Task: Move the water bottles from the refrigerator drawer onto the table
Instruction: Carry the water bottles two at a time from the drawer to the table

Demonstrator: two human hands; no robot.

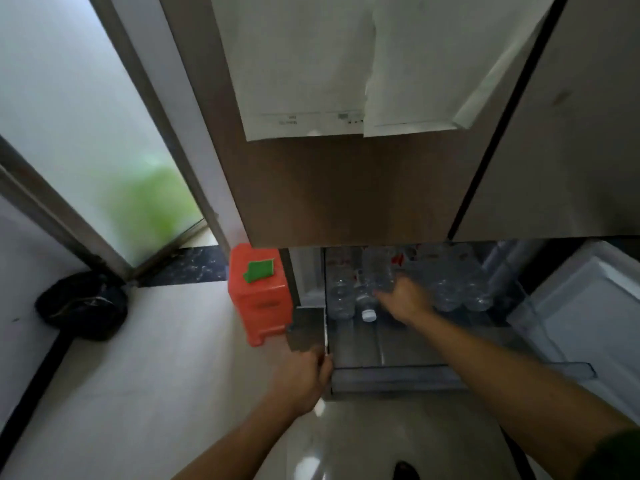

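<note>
Refrigerator drawer (388,372) pulled out at the foot of the refrigerator, clear-walled. Inside the drawer, toward its back: water bottles (446,289) of clear plastic lying on their sides in a row, partly tucked under the closed upper doors. Red patches of label on a few at the very back of the drawer, too blurred to read.

Right hand (405,299) inside the drawer, fingers wrapped round the body of one held bottle (375,271), its white cap (369,315) pointing toward the drawer's front. Held bottle in the drawer's left half, among its neighbours (lifted or resting, cannot tell).

Left hand (301,379) at the drawer's front left corner, fingers curled over the edge of a small steel door (308,327) standing open just left of the drawer.

Above the drawer, on the brown upper door: two white paper sheets (304,64), with faint printed lines and a small square code near the bottom of the left one, text unreadable. Right of the drawer: white door liner (588,306) of another open door. Left of the drawer, just beyond the steel door: orange plastic stool (256,306) with a green scrap (259,270) on top. Farther left of the drawer, on the pale floor: black bag (81,306) at the foot of a frosted glass door (86,133). In front of the drawer, at the bottom edge of the view: dark shoe tip (405,472).
</note>
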